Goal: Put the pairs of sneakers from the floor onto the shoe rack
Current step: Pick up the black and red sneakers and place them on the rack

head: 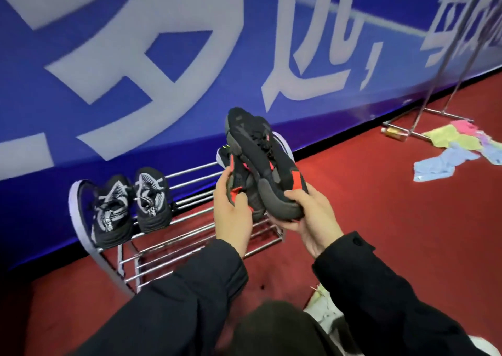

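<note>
A black-and-red sneaker (274, 173) is gripped at its heel by the right hand (312, 214), and its mate (240, 181) is held by the left hand (231, 206), above the shoe rack (190, 236). A black-and-white pair (130, 206) is seated at the rack's left end.

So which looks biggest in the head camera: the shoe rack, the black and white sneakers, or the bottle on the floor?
1. Shoe rack
2. Black and white sneakers, the pair together
3. Bottle, though it lies farther away, so it looks smaller than it is.
</note>
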`<state>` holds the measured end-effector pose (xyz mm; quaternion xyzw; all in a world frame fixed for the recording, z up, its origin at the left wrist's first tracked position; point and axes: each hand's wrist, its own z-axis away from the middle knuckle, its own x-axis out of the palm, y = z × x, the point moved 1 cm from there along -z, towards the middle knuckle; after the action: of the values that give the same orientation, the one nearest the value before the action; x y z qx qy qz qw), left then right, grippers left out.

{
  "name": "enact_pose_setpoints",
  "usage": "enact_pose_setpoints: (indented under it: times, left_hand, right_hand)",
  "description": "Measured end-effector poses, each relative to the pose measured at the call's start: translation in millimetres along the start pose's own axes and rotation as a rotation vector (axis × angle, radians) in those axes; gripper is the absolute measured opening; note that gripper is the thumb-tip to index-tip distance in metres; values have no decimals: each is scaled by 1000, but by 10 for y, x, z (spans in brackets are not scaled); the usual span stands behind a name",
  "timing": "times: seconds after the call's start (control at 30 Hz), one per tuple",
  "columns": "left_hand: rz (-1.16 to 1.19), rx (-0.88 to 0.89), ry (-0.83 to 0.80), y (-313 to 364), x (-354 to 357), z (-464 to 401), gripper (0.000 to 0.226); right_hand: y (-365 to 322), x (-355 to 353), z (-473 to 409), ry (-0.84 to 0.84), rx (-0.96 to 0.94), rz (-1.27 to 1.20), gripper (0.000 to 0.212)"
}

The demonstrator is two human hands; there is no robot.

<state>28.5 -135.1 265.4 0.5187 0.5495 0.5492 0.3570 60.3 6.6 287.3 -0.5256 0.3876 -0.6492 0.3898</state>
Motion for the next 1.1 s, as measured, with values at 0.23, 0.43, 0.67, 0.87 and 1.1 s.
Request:
enact_pose_setpoints:
  times: [0.23,0.43,0.67,0.87,1.1]
  left_hand:
    - [-75,-99,225,27,-994,-799,54]
    - [-29,-139,303,-248,-1269,-963,59]
    - [-188,-173,296,-412,-1050,-1076,65]
    - [-387,-294,237,-625,-1034,-1158,64]
    - [-940,-189,102,-559,-1023,-934,98]
  right_hand:
    - [59,651,-641,20,-54,-212,20]
    - [511,937,-1080,53,42,-207,24]
    - [1019,1125,-1378,101,122,-5,33]
    - [1252,1167,-1573,167,186,72,43]
    - [1161,984,-1575,86,228,632,46]
